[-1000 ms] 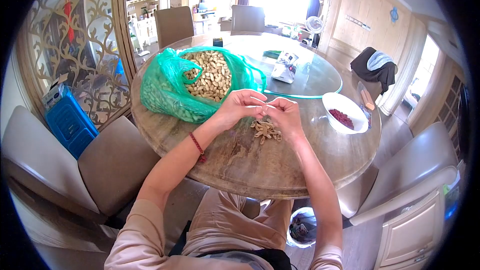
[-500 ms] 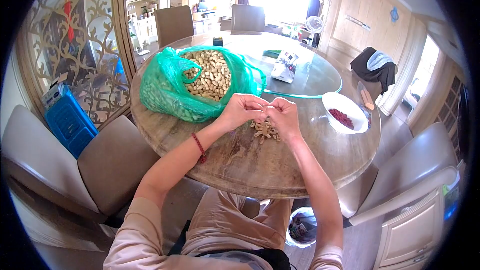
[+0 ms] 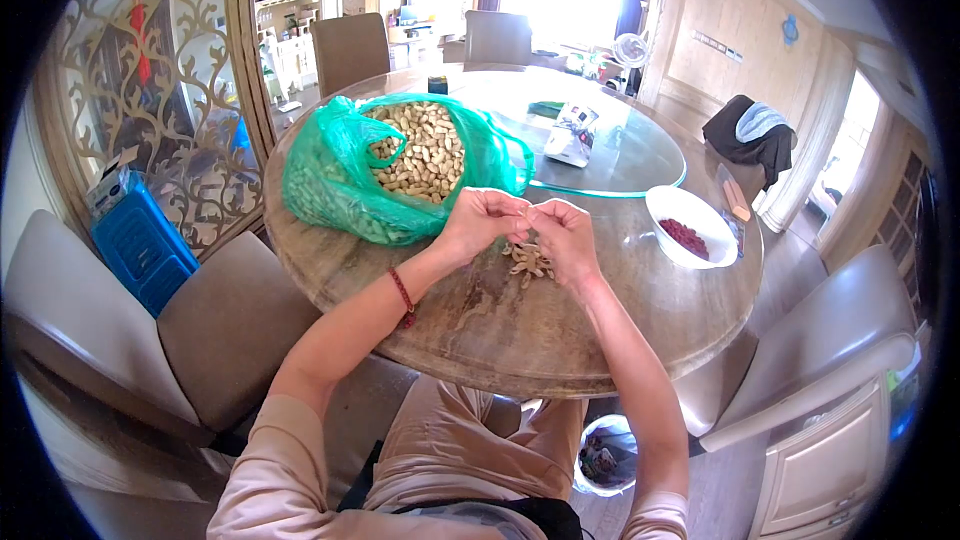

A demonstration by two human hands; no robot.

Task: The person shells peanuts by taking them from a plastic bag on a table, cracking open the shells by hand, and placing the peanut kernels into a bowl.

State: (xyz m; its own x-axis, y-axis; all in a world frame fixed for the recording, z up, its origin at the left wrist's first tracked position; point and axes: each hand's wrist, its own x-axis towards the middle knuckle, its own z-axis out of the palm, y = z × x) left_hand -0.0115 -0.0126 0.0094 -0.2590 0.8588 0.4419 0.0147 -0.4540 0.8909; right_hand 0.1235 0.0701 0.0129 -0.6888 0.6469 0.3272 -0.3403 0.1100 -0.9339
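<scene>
On my feed the left hand (image 3: 482, 227) and right hand (image 3: 565, 240) meet tip to tip, thumbs and forefingers bent into narrow pinches; I cannot tell whether the tips close fully or have hold of anything. Just below them a small heap of peanut shells (image 3: 528, 262) lies on the table (image 3: 620, 340), nearer its near edge than its far one. Close by the left hand, toward the table's left edge, sits the green bag (image 3: 335, 175), open on its peanuts (image 3: 430, 155). Toward the right edge stands the white bowl (image 3: 668, 202) with reddish bits (image 3: 684, 236) in it.

What has just changed is small: both hands have sunk a little toward the near edge, and the left fingers, stretched out a second ago, are now more curled. I take that to mean the work is all at the fingertips. Against the earliest frame, the bag, the bowl and the heap sit where they were, with no addition I can make out
</scene>
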